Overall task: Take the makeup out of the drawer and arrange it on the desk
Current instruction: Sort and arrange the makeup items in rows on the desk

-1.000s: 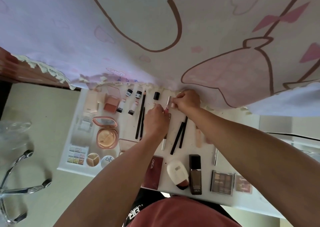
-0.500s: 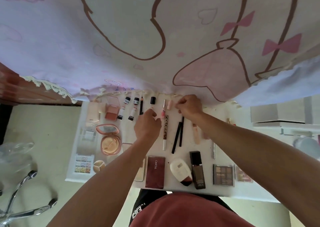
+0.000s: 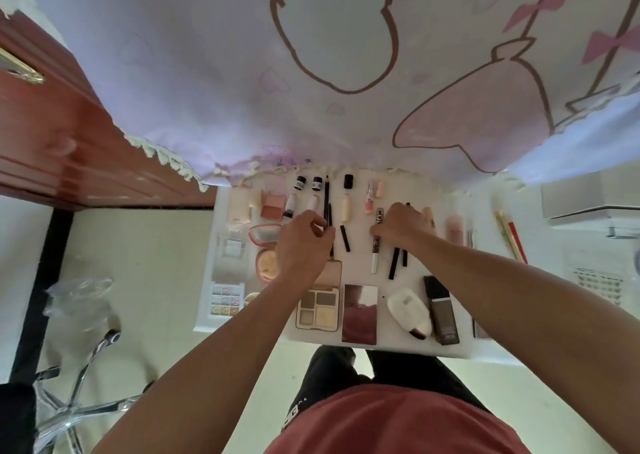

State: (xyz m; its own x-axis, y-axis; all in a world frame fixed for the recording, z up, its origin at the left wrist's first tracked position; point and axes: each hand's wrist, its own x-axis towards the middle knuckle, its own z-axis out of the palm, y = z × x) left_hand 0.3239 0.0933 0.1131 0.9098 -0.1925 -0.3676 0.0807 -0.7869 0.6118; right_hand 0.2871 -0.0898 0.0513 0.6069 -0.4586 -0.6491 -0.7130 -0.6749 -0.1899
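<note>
We look down from head height at a white drawer (image 3: pixel 415 349) pulled out beneath a desk (image 3: pixel 225 73) draped in a lilac cartoon cloth. All the makeup (image 3: pixel 346 208) we can see lies in the drawer in tidy rows, and none is on the cloth. The left hand (image 3: pixel 304 242) has its thumb and fingertips drawn close together around a thin black pencil (image 3: pixel 326 197) among the slim sticks at the back. The right hand (image 3: pixel 401 225) curls its fingers down over a lettered tube (image 3: pixel 375 249) and the dark pencils beside it. We cannot tell whether it grips any of them. The step in hand seems to be lifting out the slim pieces. We judge it best to pinch each near its middle, raise it straight up clear of its neighbours, and lay it flat on the cloth, well back from the fringed edge, since round pencils may roll. As for writing, the tube carries a dark band of letters, and two small black-capped tubes (image 3: pixel 298 183) have white labels with dark print, all too small to read. The dark red case (image 3: pixel 359 311) near the front shows no legible name. White lettering on the person's dark trousers is cut off.
</note>
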